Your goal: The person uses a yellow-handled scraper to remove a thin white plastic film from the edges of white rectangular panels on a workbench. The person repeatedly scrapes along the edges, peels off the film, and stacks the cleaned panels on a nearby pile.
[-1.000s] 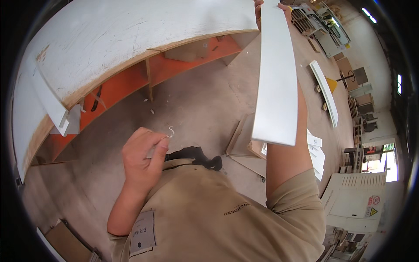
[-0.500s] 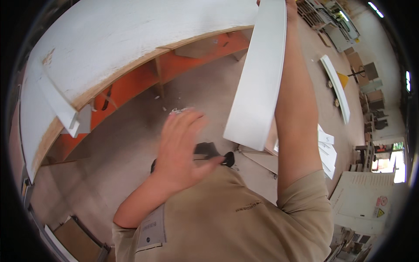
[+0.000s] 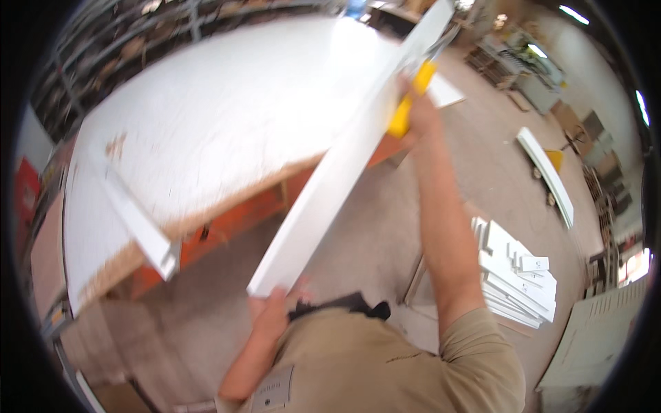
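Observation:
A long white board (image 3: 337,165) slants across the view, over the front edge of a large white-topped worktable (image 3: 227,103). Its near end is gripped by my left hand (image 3: 270,311), the fingers closed at the corner. Further up, my right hand (image 3: 421,118) is closed round a yellow-handled tool (image 3: 401,115) that lies against the board's right side. A grey part seems to run beyond the handle, but blur hides the tool's exact kind. Some fingers of the right hand are hidden by the handle and board.
Another narrow white piece (image 3: 141,224) overhangs the table's left front edge. Orange panels (image 3: 237,230) show below the tabletop. Several white cut pieces (image 3: 516,282) are stacked low on my right, with a long white strip (image 3: 547,179) on a wheeled support beyond. Shelving (image 3: 138,41) stands behind the table.
My left hand, empty before, has taken hold of the board's near end. The board has swung left and tilted more across the table. The yellow-handled tool has come into view at my right hand.

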Motion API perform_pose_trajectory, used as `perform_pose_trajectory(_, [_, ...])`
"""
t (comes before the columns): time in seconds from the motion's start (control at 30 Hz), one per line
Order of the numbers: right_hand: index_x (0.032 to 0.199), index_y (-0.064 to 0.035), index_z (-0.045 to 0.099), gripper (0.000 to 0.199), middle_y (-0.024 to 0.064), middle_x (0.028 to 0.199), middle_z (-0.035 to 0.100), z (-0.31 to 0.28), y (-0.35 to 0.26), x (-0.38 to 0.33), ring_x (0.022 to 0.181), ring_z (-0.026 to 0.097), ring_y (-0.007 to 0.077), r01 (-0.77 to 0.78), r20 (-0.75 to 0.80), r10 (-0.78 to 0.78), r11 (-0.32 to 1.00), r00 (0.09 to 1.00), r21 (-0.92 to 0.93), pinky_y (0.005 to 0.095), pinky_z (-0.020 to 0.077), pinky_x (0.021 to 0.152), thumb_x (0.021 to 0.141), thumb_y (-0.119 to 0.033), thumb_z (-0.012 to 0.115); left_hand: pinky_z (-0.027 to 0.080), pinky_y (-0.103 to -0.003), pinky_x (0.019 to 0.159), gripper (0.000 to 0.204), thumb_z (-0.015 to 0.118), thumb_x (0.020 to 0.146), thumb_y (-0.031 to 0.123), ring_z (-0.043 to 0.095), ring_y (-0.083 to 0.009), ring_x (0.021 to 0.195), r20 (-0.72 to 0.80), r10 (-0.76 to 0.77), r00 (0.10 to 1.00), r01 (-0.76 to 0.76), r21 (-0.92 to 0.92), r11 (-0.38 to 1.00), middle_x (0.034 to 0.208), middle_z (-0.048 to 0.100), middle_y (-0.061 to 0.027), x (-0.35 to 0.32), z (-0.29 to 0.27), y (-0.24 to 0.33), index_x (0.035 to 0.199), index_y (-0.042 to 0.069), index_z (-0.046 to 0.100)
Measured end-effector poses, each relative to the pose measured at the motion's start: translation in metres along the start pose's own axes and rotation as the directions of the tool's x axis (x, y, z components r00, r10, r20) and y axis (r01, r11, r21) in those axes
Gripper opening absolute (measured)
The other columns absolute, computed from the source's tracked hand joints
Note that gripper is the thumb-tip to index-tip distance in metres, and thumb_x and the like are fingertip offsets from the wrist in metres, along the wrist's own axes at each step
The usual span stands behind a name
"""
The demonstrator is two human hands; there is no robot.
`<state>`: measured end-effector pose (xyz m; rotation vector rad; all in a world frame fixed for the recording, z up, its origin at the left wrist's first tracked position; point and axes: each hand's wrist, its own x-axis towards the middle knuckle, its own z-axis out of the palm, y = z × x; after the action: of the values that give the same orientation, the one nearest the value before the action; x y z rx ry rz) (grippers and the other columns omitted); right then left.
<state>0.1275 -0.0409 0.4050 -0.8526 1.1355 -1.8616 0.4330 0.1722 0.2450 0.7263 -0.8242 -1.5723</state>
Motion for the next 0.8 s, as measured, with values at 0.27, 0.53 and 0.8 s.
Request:
perform_pose_trajectory(0.27, [0.080,-0.0084,0.051,0.024,-0.0022,0.074,0.053,-0.004,0.014,-0.098,0.068,0.052,0.0071,0.205,0.057,-0.197,0.931,0.979,-0.303,0.0265,0.0459,0.061,0.086,-0.008,0.075,0.049,-0.039,0.062,0.048,0.054,0.101,0.045,0.059,-0.0231,0.069,-0.322,-0.138,0.937,0.067,-0.223,0.973,0.093,0.063,-0.0108,-0.040,-0.188,-0.130,0.128,0.006,0.050])
perform_pose_trajectory(0.53, [0.078,-0.0101,0.050,0.028,-0.0030,0.068,0.052,-0.017,0.023,-0.163,0.060,0.052,0.0071,0.105,0.240,-0.041,0.960,0.970,-0.260,0.0251,0.0439,0.055,0.084,-0.008,0.078,0.052,-0.045,0.085,0.048,0.057,0.098,0.046,0.061,-0.0261,0.094,-0.465,-0.338,0.818,0.254,-0.234,0.938,0.110,0.065,-0.0081,-0.107,-0.260,-0.150,0.130,0.010,0.056])
perform_pose_trajectory(0.8, [0.080,-0.0106,0.050,0.029,-0.0022,0.069,0.053,-0.022,0.021,-0.168,0.060,0.052,0.0061,0.128,0.291,-0.056,0.963,0.955,-0.237,0.0251,0.0437,0.053,0.084,-0.008,0.079,0.053,-0.052,0.088,0.058,0.053,0.097,0.057,0.059,-0.0270,0.107,-0.464,-0.345,0.816,0.313,-0.146,0.938,0.122,0.060,-0.0083,-0.101,-0.275,-0.168,0.138,0.016,0.049])
